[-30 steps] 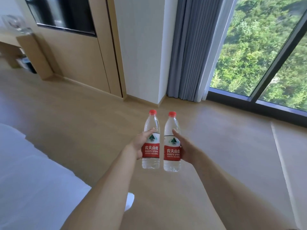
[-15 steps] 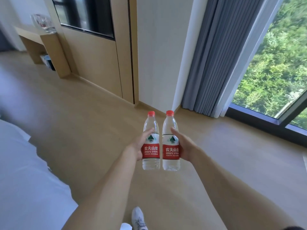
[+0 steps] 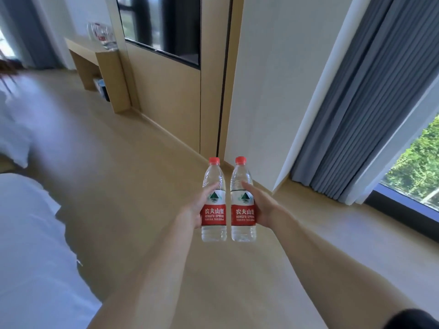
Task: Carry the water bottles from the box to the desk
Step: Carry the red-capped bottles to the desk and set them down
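**Two bottles in hand, carried upright above open floor**

Left hand (image 3: 194,210) wrapped round the left bottle (image 3: 213,200) at label height, thumb laid across the upper label. Right hand (image 3: 261,207) clamped likewise on the right bottle (image 3: 242,200). Both bottles clear plastic, red caps, red-and-white labels with a green mountain mark; upright, side by side, a narrow gap between them, held out in front at arm's length, off any surface.

White bedding (image 3: 31,245) along the near left edge. Bare wooden floor (image 3: 133,176) beneath and ahead of the bottles, running left-forward between the bedding and the wall panelling (image 3: 166,96). Grey curtain (image 3: 351,110) and window (image 3: 418,167) bounding the right side. Desk (image 3: 95,55) far left against the wall, well apart from the bottles, with blurred clear items on top; cannot tell what they are.
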Demonstrator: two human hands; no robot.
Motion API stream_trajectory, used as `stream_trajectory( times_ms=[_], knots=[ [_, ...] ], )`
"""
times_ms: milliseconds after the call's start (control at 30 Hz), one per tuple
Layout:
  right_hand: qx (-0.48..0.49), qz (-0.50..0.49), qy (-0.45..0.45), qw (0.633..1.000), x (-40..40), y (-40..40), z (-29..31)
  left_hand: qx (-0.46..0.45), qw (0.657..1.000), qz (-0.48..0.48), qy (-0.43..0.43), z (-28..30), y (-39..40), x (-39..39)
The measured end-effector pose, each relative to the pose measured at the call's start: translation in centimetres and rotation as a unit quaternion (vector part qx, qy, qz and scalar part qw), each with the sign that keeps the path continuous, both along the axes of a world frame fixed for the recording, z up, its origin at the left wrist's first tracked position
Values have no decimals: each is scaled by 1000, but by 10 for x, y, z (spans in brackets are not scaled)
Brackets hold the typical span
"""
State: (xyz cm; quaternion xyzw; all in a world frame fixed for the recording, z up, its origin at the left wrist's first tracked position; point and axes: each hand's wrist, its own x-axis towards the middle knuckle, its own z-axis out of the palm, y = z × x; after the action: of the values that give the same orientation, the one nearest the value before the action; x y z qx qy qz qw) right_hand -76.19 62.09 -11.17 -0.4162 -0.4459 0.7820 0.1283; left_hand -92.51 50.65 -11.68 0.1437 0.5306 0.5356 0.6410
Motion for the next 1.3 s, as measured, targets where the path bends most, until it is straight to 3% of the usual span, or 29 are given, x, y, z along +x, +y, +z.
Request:
stream_trajectory(
  times_ms=[433,867,1100,1300],
  knots=[
    [-28,148,10,989,-215,83,-13,-26,974,220,37,-6,54,-168],
    [-60,305,35,950,-415,212,-8,-63,918,383,82,9,155,-329],
    [-64,350,29,934,-503,251,-14,-67,902,421,72,8,188,-403],
    [-46,357,29,933,-586,280,-19,-61,909,408,62,-1,217,-485]
  ],
)
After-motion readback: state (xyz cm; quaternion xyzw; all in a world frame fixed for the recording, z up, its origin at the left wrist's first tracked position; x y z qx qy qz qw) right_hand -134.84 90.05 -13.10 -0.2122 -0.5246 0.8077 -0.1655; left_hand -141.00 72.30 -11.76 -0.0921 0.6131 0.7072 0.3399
